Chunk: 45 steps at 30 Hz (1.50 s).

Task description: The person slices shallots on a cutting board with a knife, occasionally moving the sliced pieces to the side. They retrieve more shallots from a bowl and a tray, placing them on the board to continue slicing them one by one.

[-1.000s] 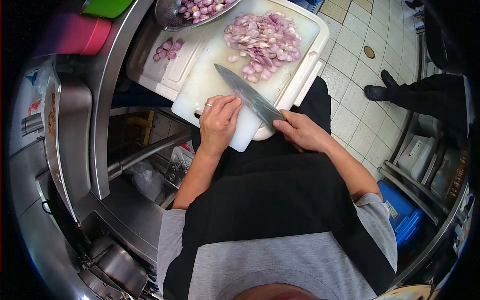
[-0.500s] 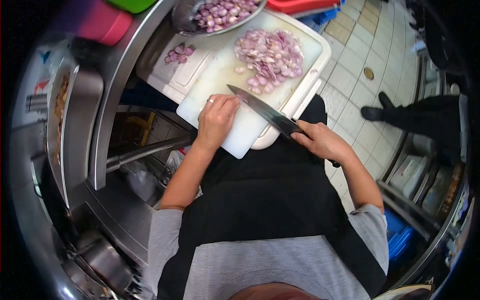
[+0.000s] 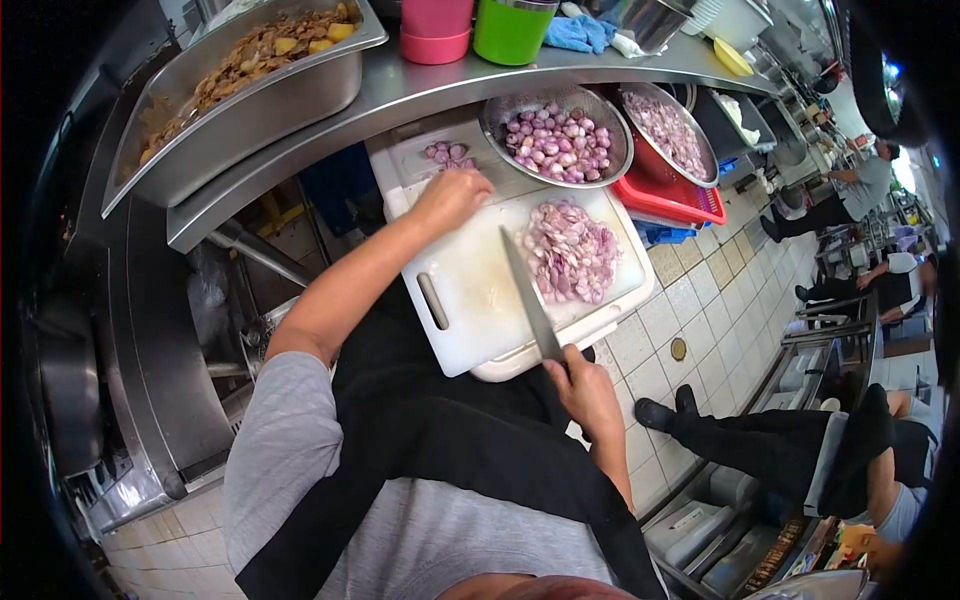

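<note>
My right hand (image 3: pixel 588 398) grips the dark handle of a kitchen knife (image 3: pixel 528 292). Its blade points away from me over the white cutting board (image 3: pixel 462 290), left of a heap of sliced shallots (image 3: pixel 572 252). My left hand (image 3: pixel 455 198) is above the board's far left part, just short of a few peeled shallots (image 3: pixel 447 154). Its thumb side stands out to the right, the other fingers are partly hidden, and nothing shows in it. The board lies on a larger white plastic lid (image 3: pixel 405 150). Beyond it, a metal colander (image 3: pixel 493 125) holds many whole peeled shallots.
A second metal bowl (image 3: pixel 712 165) of sliced shallots rests over a red basket (image 3: pixel 690 205). On the steel shelf (image 3: pixel 390 95) stand a deep food pan (image 3: pixel 270 118), a pink container (image 3: pixel 435 30) and a green one (image 3: pixel 510 30). Other people (image 3: pixel 760 440) are at the right.
My left hand has left the knife tip and moved away from me toward the few whole shallots. The knife still lies in my right hand. My view has swung, showing more shelf and people.
</note>
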Each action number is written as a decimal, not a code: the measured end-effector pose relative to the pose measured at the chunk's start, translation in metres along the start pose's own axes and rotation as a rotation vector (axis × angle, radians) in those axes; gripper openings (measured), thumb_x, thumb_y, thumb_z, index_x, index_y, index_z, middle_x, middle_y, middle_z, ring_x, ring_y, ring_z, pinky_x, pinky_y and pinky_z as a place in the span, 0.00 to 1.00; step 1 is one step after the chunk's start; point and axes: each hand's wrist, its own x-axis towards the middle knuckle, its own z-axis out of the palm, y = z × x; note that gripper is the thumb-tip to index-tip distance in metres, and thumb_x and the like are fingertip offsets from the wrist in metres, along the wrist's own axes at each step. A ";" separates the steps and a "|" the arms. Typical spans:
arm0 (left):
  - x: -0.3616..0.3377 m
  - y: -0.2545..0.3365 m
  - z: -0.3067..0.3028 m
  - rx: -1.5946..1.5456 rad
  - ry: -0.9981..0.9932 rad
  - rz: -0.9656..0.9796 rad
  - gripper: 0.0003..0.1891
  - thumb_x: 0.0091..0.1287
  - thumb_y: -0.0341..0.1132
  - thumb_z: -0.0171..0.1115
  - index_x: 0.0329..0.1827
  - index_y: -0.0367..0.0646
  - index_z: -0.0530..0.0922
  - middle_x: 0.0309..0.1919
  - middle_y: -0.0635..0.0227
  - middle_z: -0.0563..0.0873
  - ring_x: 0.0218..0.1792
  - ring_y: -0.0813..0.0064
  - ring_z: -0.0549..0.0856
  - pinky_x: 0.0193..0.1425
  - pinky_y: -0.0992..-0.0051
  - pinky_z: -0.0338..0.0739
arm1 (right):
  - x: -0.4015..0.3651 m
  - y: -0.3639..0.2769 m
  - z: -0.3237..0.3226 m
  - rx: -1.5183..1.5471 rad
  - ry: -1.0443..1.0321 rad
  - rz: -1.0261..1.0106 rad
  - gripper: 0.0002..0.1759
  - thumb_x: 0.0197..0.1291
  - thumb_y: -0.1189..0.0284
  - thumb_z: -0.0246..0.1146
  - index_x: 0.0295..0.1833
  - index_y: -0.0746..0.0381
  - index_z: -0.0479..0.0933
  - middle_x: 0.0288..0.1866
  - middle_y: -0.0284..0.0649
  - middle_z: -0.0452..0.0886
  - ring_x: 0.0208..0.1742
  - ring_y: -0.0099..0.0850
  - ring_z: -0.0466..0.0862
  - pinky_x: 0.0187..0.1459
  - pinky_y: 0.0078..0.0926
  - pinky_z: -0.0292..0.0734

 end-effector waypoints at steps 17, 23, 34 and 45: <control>-0.016 0.016 -0.019 -0.179 -0.176 -0.079 0.09 0.62 0.33 0.64 0.43 0.42 0.84 0.43 0.57 0.84 0.49 0.56 0.83 0.53 0.61 0.78 | 0.025 0.014 0.014 -0.097 0.055 0.044 0.14 0.69 0.65 0.58 0.42 0.66 0.68 0.29 0.64 0.80 0.34 0.63 0.81 0.38 0.60 0.75; -0.082 0.070 -0.025 -0.147 -0.259 -0.025 0.12 0.61 0.27 0.65 0.49 0.39 0.80 0.43 0.60 0.82 0.44 0.57 0.84 0.49 0.66 0.79 | 0.024 0.018 0.021 -0.095 0.081 0.044 0.13 0.69 0.66 0.58 0.43 0.65 0.68 0.27 0.61 0.80 0.32 0.61 0.81 0.34 0.57 0.74; -0.098 0.095 -0.009 -0.035 -0.094 0.073 0.11 0.60 0.22 0.64 0.46 0.36 0.81 0.45 0.59 0.79 0.44 0.57 0.82 0.48 0.64 0.80 | 0.020 0.010 0.021 -0.108 0.152 0.046 0.14 0.69 0.66 0.59 0.41 0.65 0.65 0.23 0.58 0.79 0.28 0.59 0.81 0.31 0.56 0.75; -0.099 0.087 -0.005 -0.182 -0.046 -0.071 0.09 0.63 0.25 0.68 0.46 0.37 0.82 0.42 0.61 0.85 0.36 0.68 0.87 0.43 0.72 0.83 | -0.012 -0.017 0.010 0.001 -0.084 -0.038 0.15 0.70 0.64 0.57 0.39 0.67 0.68 0.25 0.56 0.81 0.30 0.56 0.83 0.32 0.53 0.77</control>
